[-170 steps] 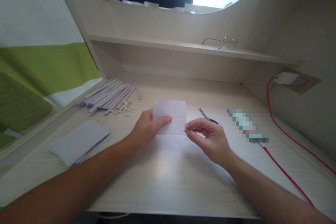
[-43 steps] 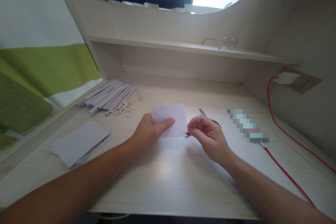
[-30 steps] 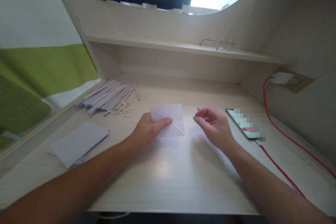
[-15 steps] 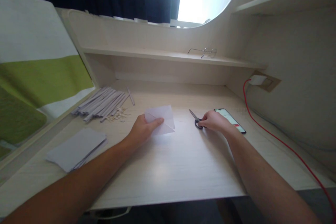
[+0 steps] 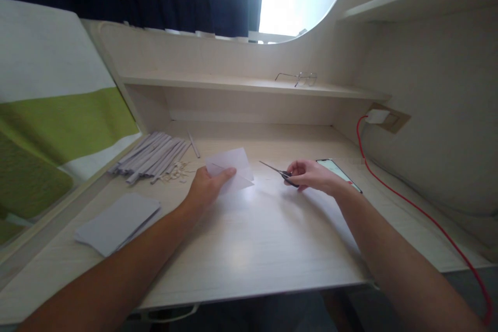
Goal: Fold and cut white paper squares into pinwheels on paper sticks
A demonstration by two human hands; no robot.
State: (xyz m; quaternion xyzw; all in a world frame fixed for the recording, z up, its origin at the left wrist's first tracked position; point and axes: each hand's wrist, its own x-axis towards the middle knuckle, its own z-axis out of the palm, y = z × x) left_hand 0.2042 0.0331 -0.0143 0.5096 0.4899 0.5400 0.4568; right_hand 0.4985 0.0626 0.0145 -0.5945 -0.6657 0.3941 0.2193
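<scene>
A pale, wood-grain tabletop (image 5: 252, 249) fills the view, seen from above by the person working at it. The left hand (image 5: 206, 189) holds a thin white sheet of paper (image 5: 233, 168), creased with a diagonal fold; the thumb lies across the sheet's near-left corner and the fingers are tucked beneath, so the grip is clamped on the paper, which tilts up slightly off the tabletop. Just to the right of that grip, the right hand (image 5: 311, 176) is closed around the dark handles of a small pair of scissors (image 5: 278, 171). The slim metal blades stick out leftward from this grip, pointing at the paper but apart from it.

Directly behind the right hand lies a flat rectangular phone (image 5: 338, 172) with a lit screen. A glossy red cable (image 5: 408, 202) curves away from it along the right edge and up to a white plug in the wall.

Far to the left of the paper grip, a loose fan of long, narrow paper strips (image 5: 151, 153) rests beside small pale scraps. Nearer the viewer on that side sits a neat stack of white sheets (image 5: 116, 223). On the low shelf behind, thin wire-framed glasses (image 5: 298, 79) rest.
</scene>
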